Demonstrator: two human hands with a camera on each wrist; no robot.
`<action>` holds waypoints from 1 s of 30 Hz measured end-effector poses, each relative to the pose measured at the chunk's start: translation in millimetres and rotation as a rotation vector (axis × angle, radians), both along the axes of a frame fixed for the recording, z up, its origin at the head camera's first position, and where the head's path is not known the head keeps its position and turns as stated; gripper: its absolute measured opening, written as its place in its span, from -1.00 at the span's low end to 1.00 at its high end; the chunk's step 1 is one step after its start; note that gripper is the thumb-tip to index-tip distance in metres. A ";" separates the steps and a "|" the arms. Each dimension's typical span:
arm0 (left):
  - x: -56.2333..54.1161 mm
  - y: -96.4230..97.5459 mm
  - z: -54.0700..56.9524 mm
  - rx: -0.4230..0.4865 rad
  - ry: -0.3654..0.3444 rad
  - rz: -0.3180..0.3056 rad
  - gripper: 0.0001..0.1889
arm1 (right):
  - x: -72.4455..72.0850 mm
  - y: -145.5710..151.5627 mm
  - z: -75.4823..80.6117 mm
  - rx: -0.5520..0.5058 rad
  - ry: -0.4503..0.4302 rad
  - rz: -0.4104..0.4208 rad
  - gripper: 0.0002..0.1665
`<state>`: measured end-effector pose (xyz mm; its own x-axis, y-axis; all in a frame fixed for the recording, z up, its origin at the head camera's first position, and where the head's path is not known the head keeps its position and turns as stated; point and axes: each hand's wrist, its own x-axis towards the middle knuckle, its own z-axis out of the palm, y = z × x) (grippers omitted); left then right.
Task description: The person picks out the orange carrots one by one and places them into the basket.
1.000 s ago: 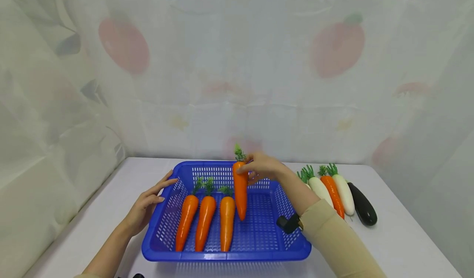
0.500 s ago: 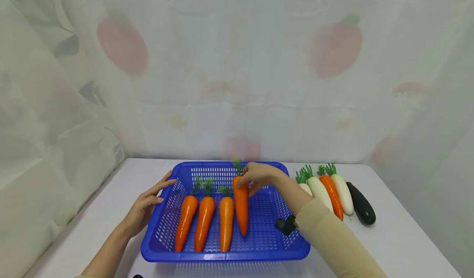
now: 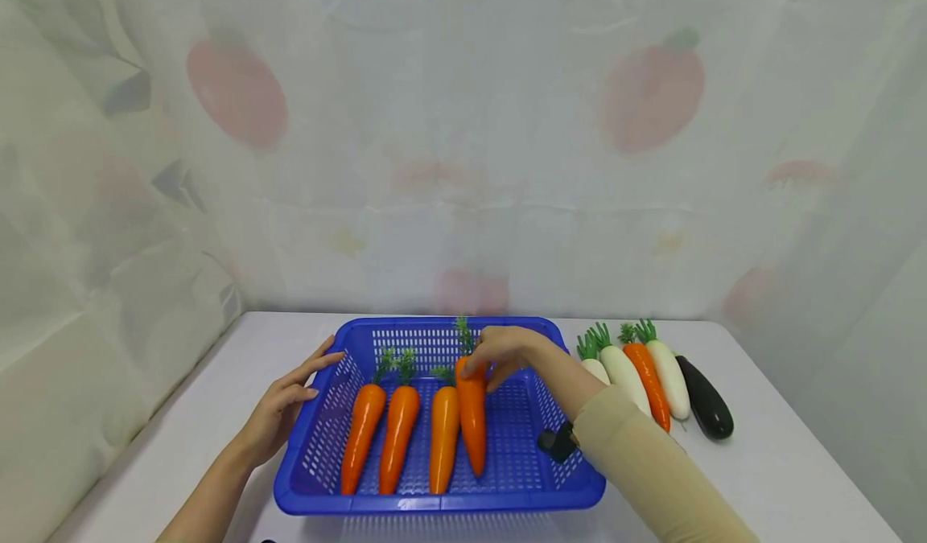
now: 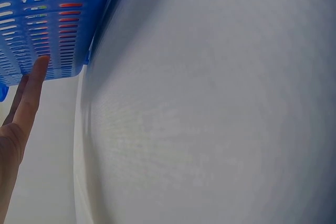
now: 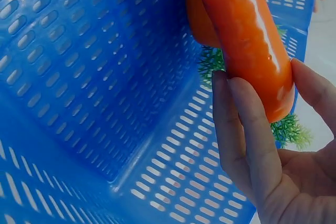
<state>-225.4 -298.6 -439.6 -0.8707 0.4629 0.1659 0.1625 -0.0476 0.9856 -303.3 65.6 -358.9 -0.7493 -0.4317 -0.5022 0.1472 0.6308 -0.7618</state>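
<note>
My right hand (image 3: 503,351) pinches an orange carrot (image 3: 473,422) near its leafy top, thumb on one side and fingers on the other, as the right wrist view also shows. This carrot hangs tip toward me inside a blue plastic basket (image 3: 507,501), just right of another carrot (image 3: 443,438). Two more carrots, a middle one (image 3: 399,438) and a leftmost one (image 3: 362,438), lie alongside in the basket with their leaves at the back. At the basket's left rim rests my left hand (image 3: 282,406), fingers extended; in the left wrist view a fingertip touches the slotted wall (image 4: 52,30).
Right of the basket on the white table (image 3: 782,479) lie white radishes (image 3: 669,378), a carrot (image 3: 649,382) and a dark eggplant (image 3: 705,398), side by side. A printed cloth (image 3: 463,165) hangs behind the table, with cloth on both sides too.
The right hand has lowered the carrot into the basket, bringing its tip down and nearer the front wall. My left hand stays at the left rim.
</note>
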 end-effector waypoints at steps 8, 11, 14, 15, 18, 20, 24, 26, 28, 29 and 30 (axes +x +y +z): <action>0.3 -0.6 0.1 -0.006 -0.002 0.009 -0.43 | 0.2 -3.6 -12.6 -0.012 -0.097 -0.071 -0.37; 0.2 -0.6 0.1 -0.004 -0.003 0.009 -0.43 | 1.5 -4.9 -13.5 0.003 -0.119 -0.080 -0.26; 0.0 -0.6 -0.2 0.001 -0.004 0.002 -0.43 | 3.4 -5.5 -13.6 0.017 -0.131 -0.079 -0.26; 0.0 -0.6 -0.4 0.002 -0.005 -0.001 -0.43 | 4.2 -5.9 -13.8 0.017 -0.133 -0.086 -0.20; 0.1 -0.4 -0.6 -0.004 -0.008 0.003 -0.43 | 6.3 -6.9 -14.4 0.020 -0.134 -0.098 -0.11; 0.2 -0.3 -0.5 -0.008 -0.009 0.007 -0.43 | 7.3 -7.7 -14.6 0.018 -0.133 -0.103 -0.06; 0.4 0.0 0.1 -0.009 -0.005 0.010 -0.43 | 7.7 -8.8 -15.1 0.026 -0.130 -0.100 -0.02; 0.5 0.2 0.5 -0.004 -0.001 0.007 -0.43 | 7.5 -9.3 -15.7 0.027 -0.129 -0.103 0.04; 0.5 0.4 0.8 -0.002 0.001 0.007 -0.44 | 7.2 -9.5 -16.5 0.032 -0.128 -0.101 0.06; 0.4 0.6 0.9 -0.001 0.000 0.007 -0.44 | 7.0 -9.6 -17.1 0.032 -0.128 -0.100 0.09; 0.3 0.7 1.0 0.000 0.001 0.008 -0.44 | 6.9 -9.6 -17.5 0.032 -0.130 -0.100 0.11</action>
<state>-225.0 -297.9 -438.6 -0.8745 0.4555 0.1665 0.1636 -0.0461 0.9854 -296.4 56.0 -376.5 -0.7157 -0.3405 -0.6099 0.3063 0.6318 -0.7121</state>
